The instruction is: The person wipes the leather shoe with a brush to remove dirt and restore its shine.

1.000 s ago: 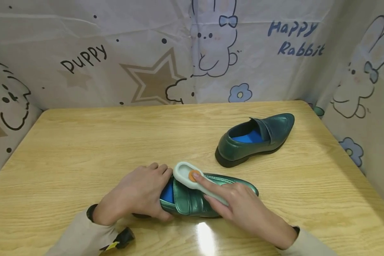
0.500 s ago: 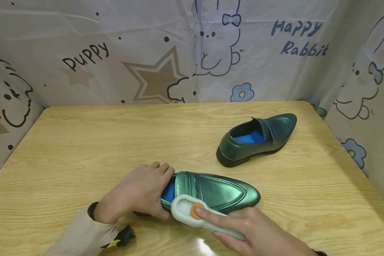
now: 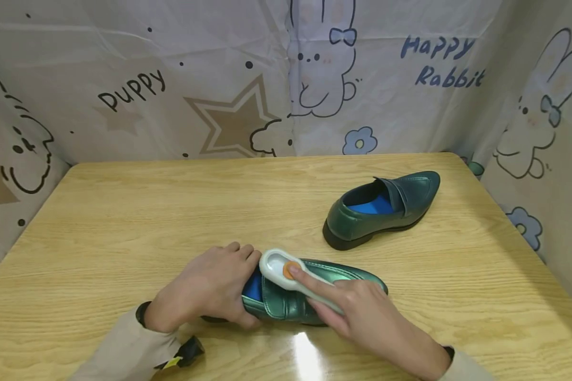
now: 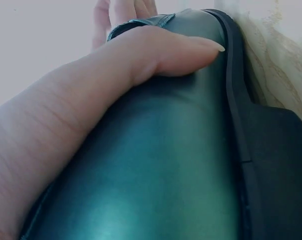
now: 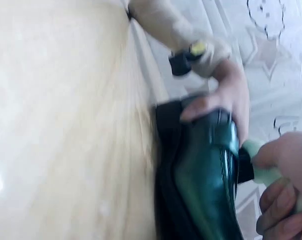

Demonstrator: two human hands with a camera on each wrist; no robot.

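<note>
A metallic green loafer [image 3: 286, 307] with a blue insole lies on the table in the head view, toe to the right. My left hand [image 3: 214, 286] grips it across the heel opening. In the left wrist view the left thumb [image 4: 185, 55] presses along the shoe's side, just above the black sole [image 4: 235, 100]. My right hand [image 3: 362, 307] holds a pale green brush [image 3: 271, 264], its index finger on the orange button. The right wrist view shows the brush's black bristles [image 5: 244, 167] at the upper of the shoe, near the strap.
The matching green loafer [image 3: 376, 209] stands farther back on the right of the wooden table [image 3: 148, 211], toe pointing away to the right. A printed cloth [image 3: 209, 63] hangs behind the table and along both sides. A small black device [image 3: 189, 352] sits at the left cuff.
The brush in my right hand went from the top of the shoe to its near side, then back up over the top. The left hand keeps its grip, and the other shoe stays put.
</note>
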